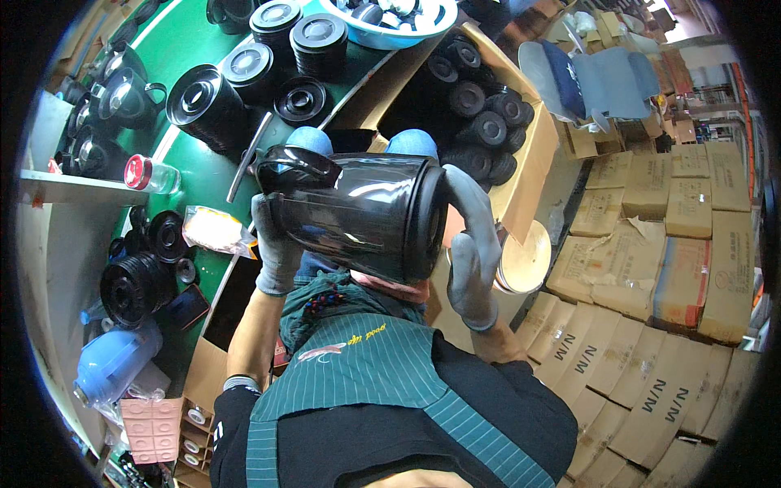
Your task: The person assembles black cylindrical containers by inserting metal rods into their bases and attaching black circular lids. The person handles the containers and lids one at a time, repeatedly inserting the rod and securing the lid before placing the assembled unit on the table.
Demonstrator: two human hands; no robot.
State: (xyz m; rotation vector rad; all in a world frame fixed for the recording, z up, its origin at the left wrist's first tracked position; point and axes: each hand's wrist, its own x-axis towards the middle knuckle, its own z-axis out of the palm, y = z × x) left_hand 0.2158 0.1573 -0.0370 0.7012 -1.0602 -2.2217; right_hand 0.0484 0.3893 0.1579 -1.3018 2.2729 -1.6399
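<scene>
A glossy black jug [350, 211] with a loop handle lies on its side in front of my lap, its round ridged end facing right. My left hand [279, 248], in a grey glove, grips the other end just below the handle. My right hand [473, 252], also gloved in grey, is at the ridged end. Its fingers are stretched out, the tips against or very near the rim, and the thumb stands apart. Part of my left fingers is hidden behind the jug.
Stacked black lids [207, 106] stand on the green table [199, 175], near a red-capped jar [152, 174]. An open carton [533, 175] holds several black round parts. A blue basin [390, 37] is at the far edge. Cardboard boxes [618, 276] are piled at right beside a round stool [525, 256].
</scene>
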